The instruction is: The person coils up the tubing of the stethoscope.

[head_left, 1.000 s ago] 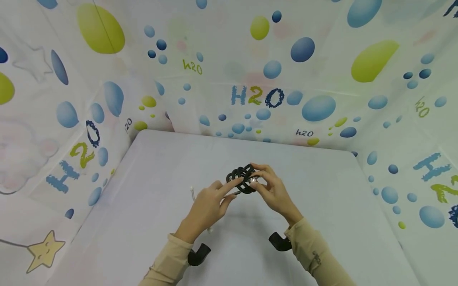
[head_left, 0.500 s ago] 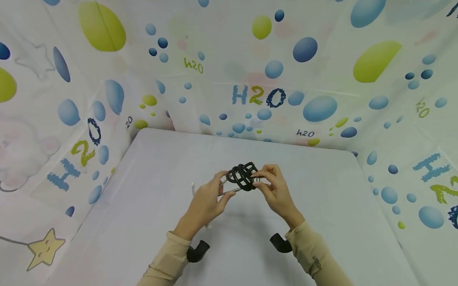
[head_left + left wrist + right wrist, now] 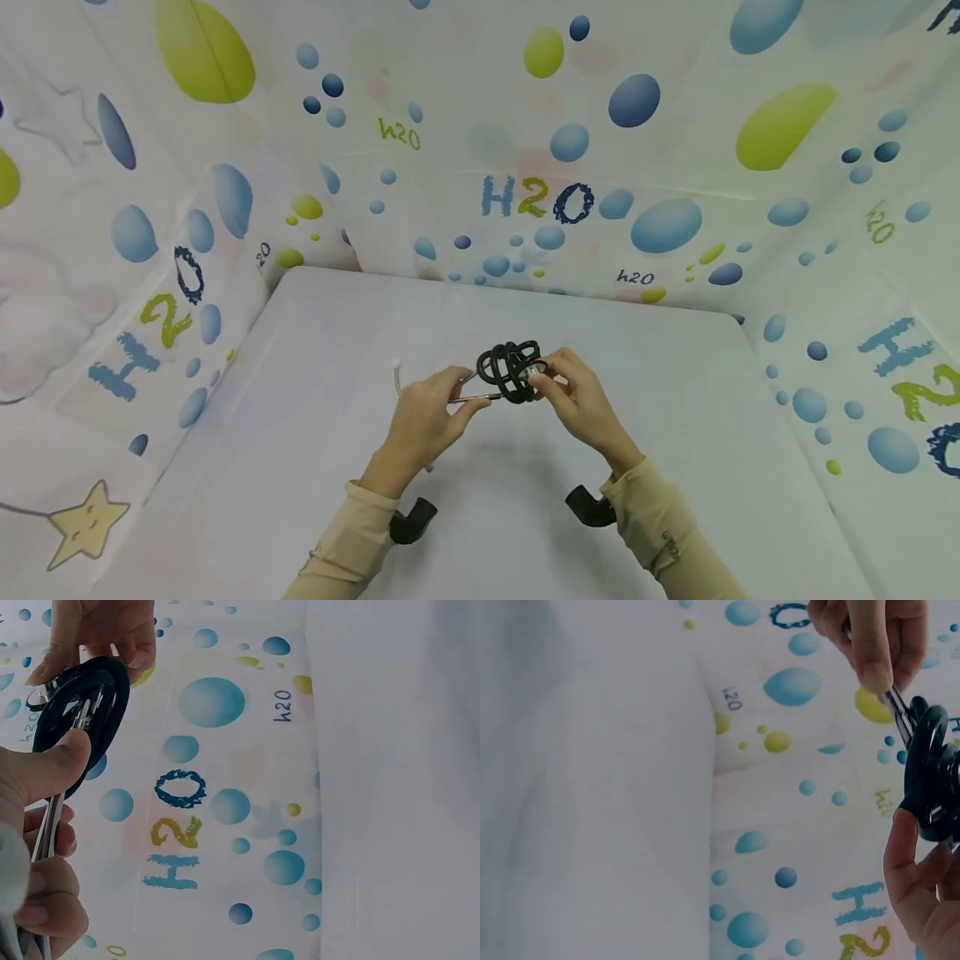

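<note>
A stethoscope is held above the white table, its black tubing wound into a bundle of loops. My left hand grips the metal ear tubes, thumb along them in the left wrist view. One white ear tip sticks out beyond that hand, and another shows below it. At the bundle's right side, my right hand pinches the metal chest piece and tubing between thumb and fingers. In the right wrist view, the looped tubing partly hides my right fingers.
The white tabletop lies below both hands. Patterned cloth walls enclose its back and sides. A black curved piece sits by the left sleeve, and a similar black piece by the right sleeve.
My left index finger has drawn back from the black loops to the metal ear tubes. My right fingers have shifted slightly at the chest piece, and the bundle has turned a little.
</note>
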Tool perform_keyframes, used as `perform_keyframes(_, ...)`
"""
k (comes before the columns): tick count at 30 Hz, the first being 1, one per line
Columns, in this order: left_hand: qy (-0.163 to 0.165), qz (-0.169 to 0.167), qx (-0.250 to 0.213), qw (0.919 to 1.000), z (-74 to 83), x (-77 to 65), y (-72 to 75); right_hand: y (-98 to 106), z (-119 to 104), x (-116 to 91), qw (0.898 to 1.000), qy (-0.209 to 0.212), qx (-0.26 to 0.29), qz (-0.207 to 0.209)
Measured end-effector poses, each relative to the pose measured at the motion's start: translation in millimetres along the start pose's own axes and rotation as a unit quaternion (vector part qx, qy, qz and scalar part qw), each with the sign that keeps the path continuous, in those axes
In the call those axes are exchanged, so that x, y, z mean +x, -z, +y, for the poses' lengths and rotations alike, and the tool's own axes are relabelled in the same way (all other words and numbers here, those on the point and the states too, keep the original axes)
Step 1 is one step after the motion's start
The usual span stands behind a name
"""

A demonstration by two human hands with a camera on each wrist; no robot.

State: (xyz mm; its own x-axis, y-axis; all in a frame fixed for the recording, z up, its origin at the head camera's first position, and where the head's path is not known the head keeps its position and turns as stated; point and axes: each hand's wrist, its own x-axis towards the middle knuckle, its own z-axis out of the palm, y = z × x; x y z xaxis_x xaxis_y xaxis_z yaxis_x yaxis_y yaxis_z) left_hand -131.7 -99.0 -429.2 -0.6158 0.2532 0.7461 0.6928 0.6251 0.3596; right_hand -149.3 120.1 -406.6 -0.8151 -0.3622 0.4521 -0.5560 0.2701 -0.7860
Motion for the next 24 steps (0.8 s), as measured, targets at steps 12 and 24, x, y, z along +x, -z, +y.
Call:
perform_keyframes(12,-0.007,0.023,0.011,0.9997,-0.7,-5.4,-0.3,-15.9,-0.1,3.9,0.983,-0.127,0.112,0.071)
perform_keyframes(24,-0.029,0.004,0.012,0.9995,-1.7,-4.9,-2.9,4.6,-6.4,5.2,0.991,-0.095,-0.062,-0.068)
